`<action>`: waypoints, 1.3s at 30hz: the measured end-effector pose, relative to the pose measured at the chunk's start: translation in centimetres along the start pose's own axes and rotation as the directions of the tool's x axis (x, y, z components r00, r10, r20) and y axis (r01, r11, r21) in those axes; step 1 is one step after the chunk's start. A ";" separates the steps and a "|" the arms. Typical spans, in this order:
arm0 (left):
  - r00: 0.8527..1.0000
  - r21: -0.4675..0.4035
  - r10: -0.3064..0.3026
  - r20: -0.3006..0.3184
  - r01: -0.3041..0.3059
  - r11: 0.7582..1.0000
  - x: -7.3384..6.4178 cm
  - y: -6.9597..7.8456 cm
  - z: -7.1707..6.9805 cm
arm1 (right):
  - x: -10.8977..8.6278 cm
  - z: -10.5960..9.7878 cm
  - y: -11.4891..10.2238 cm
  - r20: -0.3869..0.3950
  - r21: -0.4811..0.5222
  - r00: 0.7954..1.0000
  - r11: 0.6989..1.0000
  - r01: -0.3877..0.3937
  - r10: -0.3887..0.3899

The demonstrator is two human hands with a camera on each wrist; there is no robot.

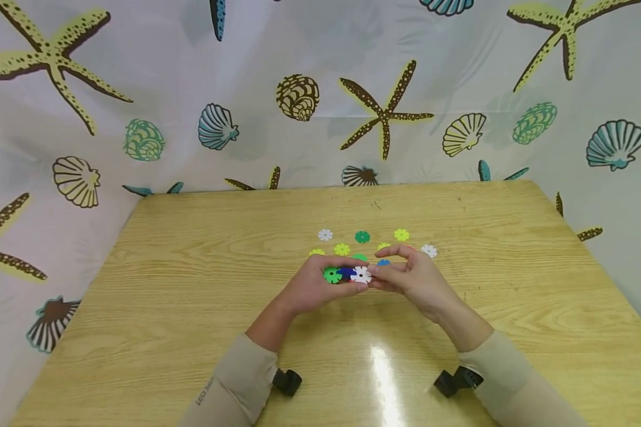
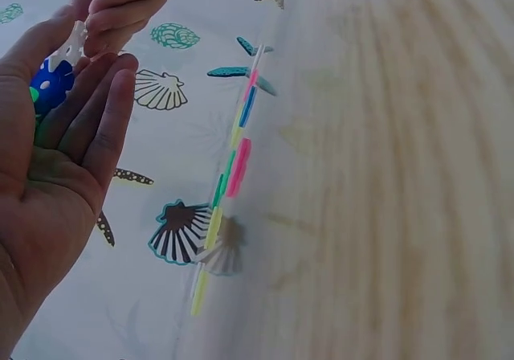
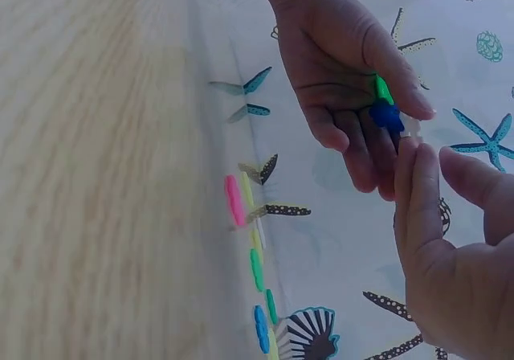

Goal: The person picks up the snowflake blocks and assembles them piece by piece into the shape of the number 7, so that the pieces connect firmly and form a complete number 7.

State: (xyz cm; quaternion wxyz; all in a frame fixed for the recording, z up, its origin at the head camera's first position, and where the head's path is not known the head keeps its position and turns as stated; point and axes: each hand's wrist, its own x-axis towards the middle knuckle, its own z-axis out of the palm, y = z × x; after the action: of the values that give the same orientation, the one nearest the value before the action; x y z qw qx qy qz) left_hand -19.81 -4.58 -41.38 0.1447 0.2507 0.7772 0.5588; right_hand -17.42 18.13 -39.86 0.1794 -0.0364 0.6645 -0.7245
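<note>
A small chain of notched plastic building discs is held up above the table, between both hands. It joins a green disc [image 1: 332, 275], a dark blue disc [image 2: 53, 87] and a white disc [image 1: 361, 275]. My left hand [image 1: 312, 286] grips the chain from the left, thumb below and fingers behind in the head view. From the right, my right hand [image 1: 413, 279] pinches the white disc's edge with its fingertips, while its index finger is raised and apart. In the right wrist view the blue disc [image 3: 387, 117] shows beside the left thumb.
Several loose discs lie flat on the wooden table [image 1: 203, 255] beyond the hands, among them a white one [image 1: 325, 235], a dark green one [image 1: 362, 236], a yellow one [image 1: 402, 235] and another white one [image 1: 429, 251]. A shell-patterned cloth [image 1: 320, 142] hangs behind the table.
</note>
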 end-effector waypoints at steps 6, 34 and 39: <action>0.998 -0.051 -0.044 -0.039 0.042 0.998 -0.1 0.0 -0.6 | -0.1 -1.4 -0.6 -0.023 -0.141 0.998 0.988 0.056 -0.060; 0.998 -0.051 -0.054 -0.026 0.053 0.997 0.0 -0.6 -1.2 | 3.5 -3.9 0.2 -0.051 -0.735 0.998 0.677 -0.019 -0.028; 0.998 -0.038 -0.059 -0.029 0.058 0.998 -0.1 -0.6 -1.2 | 4.0 -3.7 0.4 -0.077 -0.768 0.997 0.638 -0.052 -0.011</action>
State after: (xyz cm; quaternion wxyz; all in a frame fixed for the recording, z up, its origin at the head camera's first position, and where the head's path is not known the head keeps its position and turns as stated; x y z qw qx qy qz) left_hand -20.46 -5.75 -41.59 0.1541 0.2167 0.7759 0.5721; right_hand -22.13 20.39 -41.44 0.1301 -0.0746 0.9160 -0.3721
